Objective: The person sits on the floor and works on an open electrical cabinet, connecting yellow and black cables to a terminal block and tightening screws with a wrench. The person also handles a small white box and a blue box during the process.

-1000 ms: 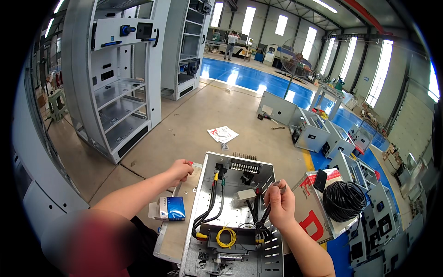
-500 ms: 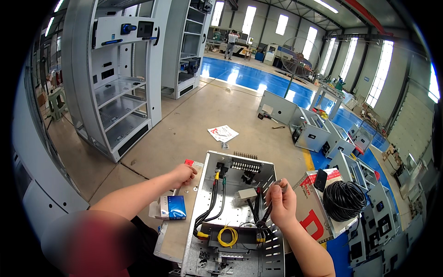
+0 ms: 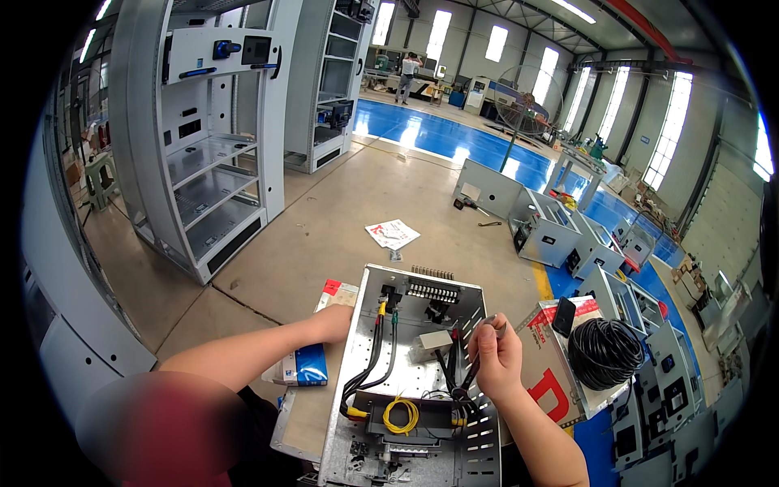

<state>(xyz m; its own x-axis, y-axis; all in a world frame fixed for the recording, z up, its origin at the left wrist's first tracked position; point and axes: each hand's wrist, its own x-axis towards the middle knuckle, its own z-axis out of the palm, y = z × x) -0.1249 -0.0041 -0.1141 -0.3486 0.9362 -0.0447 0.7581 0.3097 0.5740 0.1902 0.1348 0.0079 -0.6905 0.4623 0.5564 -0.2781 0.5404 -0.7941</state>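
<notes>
Workshop floor [image 3: 316,219] lay beyond the fingers [image 3: 486,345], a metal box [image 3: 415,322] between them, right hand [image 3: 498,367] pinching a grey piece [image 3: 499,326], left hand [image 3: 333,323] untellable in grip, apparently fetching parts, the next move calling for a sure pick-up.

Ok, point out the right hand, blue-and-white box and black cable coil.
Right hand [image 3: 498,362]: head view, middle of the hand.
Blue-and-white box [image 3: 312,365]: head view, its blue face.
Black cable coil [image 3: 602,357]: head view, its windings.

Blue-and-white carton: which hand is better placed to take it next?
Probably the left hand: it is near the carton, while the right hand pinches a grey object across the open metal box.
</notes>
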